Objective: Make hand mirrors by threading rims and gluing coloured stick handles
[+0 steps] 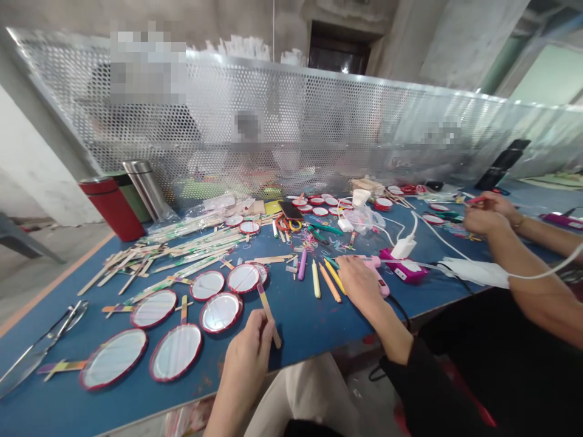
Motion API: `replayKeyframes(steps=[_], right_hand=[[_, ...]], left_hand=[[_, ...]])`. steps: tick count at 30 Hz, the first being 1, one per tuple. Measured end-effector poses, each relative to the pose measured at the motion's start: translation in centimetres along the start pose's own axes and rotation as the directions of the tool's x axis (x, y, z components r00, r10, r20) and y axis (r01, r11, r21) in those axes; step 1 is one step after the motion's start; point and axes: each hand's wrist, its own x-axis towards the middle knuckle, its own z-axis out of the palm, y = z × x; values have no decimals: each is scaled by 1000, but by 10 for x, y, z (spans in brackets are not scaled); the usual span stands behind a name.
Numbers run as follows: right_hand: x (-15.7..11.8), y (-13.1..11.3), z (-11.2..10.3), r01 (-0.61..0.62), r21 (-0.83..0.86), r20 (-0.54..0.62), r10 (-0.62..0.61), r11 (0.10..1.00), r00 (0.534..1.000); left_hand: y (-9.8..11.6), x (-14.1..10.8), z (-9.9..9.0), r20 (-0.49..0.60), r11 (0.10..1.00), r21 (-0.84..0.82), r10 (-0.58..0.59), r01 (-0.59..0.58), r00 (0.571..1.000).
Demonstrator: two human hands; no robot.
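Note:
A wooden stick [268,306] with a purple and yellow coloured end is pinched in my left hand [252,340], over the table's front edge. To the right, my right hand [359,276] reaches down beside a teal marker [331,263] and a pink glue gun [381,284]; its fingertips are partly hidden, so its grip is unclear. Yellow [336,278], orange [329,283], pale yellow [316,278] and purple [302,264] markers lie between the hands. Several round white discs with red rims, such as one nearby [221,312], lie left of my left hand.
Loose wooden sticks [182,252] spread across the left. Glasses [40,346], a red bottle [113,209] and a steel bottle [148,188] stand or lie there. A purple box [407,269] with white plugs and cables sits right, near another person's hands [489,215]. A perforated metal screen [282,121] runs behind.

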Motion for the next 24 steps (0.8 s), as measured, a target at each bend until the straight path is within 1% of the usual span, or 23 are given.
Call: replayKeyframes(steps=[2, 5, 8, 11, 14, 16, 17, 18, 19, 20, 21, 22, 23, 24], right_hand=[[3, -1, -1, -17, 9, 14, 17, 1000, 1000], [6, -2, -1, -38, 46, 24, 37, 998, 999], [6, -2, 0, -47, 119, 27, 45, 992, 999], [4, -1, 2, -51, 214, -2, 53, 975, 999], [0, -1, 0, -54, 322, -60, 77, 945, 995], [-5, -4, -5, -30, 387, -86, 69, 922, 994], [-8, -8, -8, -12, 435, -91, 57, 901, 994], [-13, -12, -12, 7, 521, -85, 43, 854, 995], [-18, -18, -15, 28, 629, -72, 22, 777, 997], [-24, -24, -19, 37, 795, -46, 0, 605, 999], [-30, -32, -23, 44, 928, -24, -57, 369, 998], [-37, -40, -26, 51, 991, -33, -145, 122, 989], [-43, -48, -28, 49, 994, -71, -241, -97, 968], [-50, -56, -29, 40, 967, -121, -314, -252, 942]], left_hand=[[-1, 0, 1, 20, 999, 43, 17, -18, 1000], [-2, 1, 1, 38, 997, 77, 1, -4, 999], [1, 1, 1, 51, 992, 123, -29, 23, 998], [5, 1, 1, 60, 989, 147, -46, 37, 997], [7, 1, 0, 78, 989, 141, -55, 43, 995], [8, 1, -1, 89, 990, 137, -43, 31, 995], [8, 1, -1, 94, 991, 135, -33, 20, 995], [8, 1, -1, 101, 991, 135, -24, 10, 995], [8, 0, -1, 110, 991, 136, -20, 5, 994], [9, 0, -1, 118, 990, 138, -19, 2, 993], [10, 0, -1, 122, 990, 141, -20, 2, 992], [10, -1, -2, 124, 990, 141, -18, 1, 992], [11, -1, -2, 124, 990, 138, -15, -3, 992], [12, -2, -2, 121, 991, 134, -9, -7, 993]])
